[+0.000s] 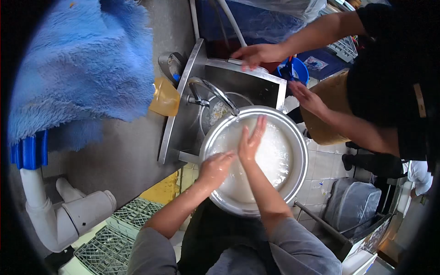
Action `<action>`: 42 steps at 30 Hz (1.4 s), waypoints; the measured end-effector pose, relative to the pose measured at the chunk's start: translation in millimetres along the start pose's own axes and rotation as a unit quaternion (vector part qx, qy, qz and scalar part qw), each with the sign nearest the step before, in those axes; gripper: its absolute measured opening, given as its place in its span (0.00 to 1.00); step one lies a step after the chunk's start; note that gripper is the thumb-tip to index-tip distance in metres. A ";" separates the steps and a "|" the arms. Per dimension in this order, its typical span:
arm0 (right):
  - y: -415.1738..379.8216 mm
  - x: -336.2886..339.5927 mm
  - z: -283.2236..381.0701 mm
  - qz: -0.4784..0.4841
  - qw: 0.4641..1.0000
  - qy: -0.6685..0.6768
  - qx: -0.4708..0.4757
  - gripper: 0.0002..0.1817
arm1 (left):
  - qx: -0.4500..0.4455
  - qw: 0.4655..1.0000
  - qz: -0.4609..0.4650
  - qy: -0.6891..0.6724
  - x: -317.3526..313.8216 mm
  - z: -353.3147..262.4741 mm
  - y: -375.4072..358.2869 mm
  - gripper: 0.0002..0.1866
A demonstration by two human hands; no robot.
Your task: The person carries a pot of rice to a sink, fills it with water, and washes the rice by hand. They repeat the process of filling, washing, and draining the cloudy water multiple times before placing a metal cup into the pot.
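Observation:
A large round metal pot (300,158) holds cloudy white water with something white beneath it. Over the pot's left part is my left hand (216,170), wet, its fingers curled together; whether anything is inside them is hidden. My right hand (252,140) is above the water with fingers stretched out and nothing held. The curved metal faucet (220,95) ends at the pot's far rim. Behind the pot, a strainer (219,112) with pale bits sits in the metal sink (268,87).
At the right, a person in dark clothes (380,78) holds both hands out near the sink. A blue cloth (87,64) hangs at the left by a yellow container (165,97). White pipes (87,213), green crates (107,250) and a blue bucket (300,71) are also around.

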State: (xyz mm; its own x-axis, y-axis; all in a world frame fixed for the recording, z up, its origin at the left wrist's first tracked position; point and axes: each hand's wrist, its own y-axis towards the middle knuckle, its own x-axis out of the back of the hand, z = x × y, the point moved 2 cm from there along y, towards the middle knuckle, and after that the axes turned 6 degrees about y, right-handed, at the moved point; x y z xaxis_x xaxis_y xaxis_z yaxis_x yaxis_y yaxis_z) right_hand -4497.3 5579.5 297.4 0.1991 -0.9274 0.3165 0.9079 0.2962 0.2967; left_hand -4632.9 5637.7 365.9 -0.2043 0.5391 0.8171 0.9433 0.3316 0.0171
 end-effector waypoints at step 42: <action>-27.1 118.0 -31.7 0.403 0.739 -0.535 -0.074 0.33 | 0.000 0.960 0.277 -0.033 -93.0 41.4 139.2 0.14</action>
State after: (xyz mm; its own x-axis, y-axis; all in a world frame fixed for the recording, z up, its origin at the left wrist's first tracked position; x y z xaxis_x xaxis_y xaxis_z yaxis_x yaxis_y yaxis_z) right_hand -4486.7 5454.8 298.1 0.3634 0.2719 0.8911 0.6991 0.5525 -0.4537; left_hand -4493.4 5665.7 268.4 0.3134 0.6805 0.6624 0.9119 -0.0212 -0.4098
